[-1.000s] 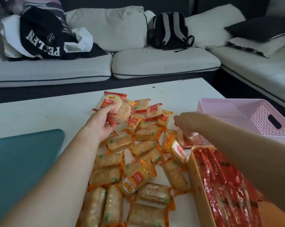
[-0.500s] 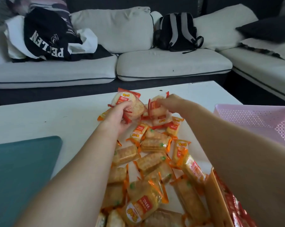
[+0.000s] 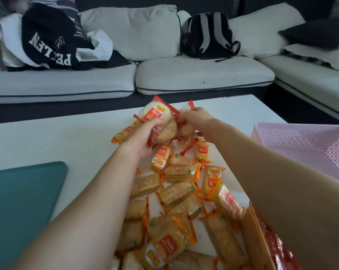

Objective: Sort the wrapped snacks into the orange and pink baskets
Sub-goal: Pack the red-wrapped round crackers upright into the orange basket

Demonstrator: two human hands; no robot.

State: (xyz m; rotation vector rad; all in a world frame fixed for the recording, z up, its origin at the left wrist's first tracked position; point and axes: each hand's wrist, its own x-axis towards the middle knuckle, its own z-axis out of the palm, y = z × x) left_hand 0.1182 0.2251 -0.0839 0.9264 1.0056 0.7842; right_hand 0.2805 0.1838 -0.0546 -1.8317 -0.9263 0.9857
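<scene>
The right hand (image 3: 197,119) has left the 3 o'clock side of the snack pile (image 3: 176,191), where it was beside the pink basket (image 3: 301,137). It now reaches across to the pile's 12 o'clock end, fingers curled round a red-edged packet (image 3: 186,131). The left hand (image 3: 143,137), which a second ago lay on the round red-wrapped snacks (image 3: 155,114) at that same end, now grips a bunch of them, raised off the table (image 3: 67,137). The hands, earlier well apart, are now just beside each other. The view has swung left: the pink basket sits at the 3 o'clock edge, and the orange basket (image 3: 252,230) is mostly cut off at 5 o'clock.
</scene>
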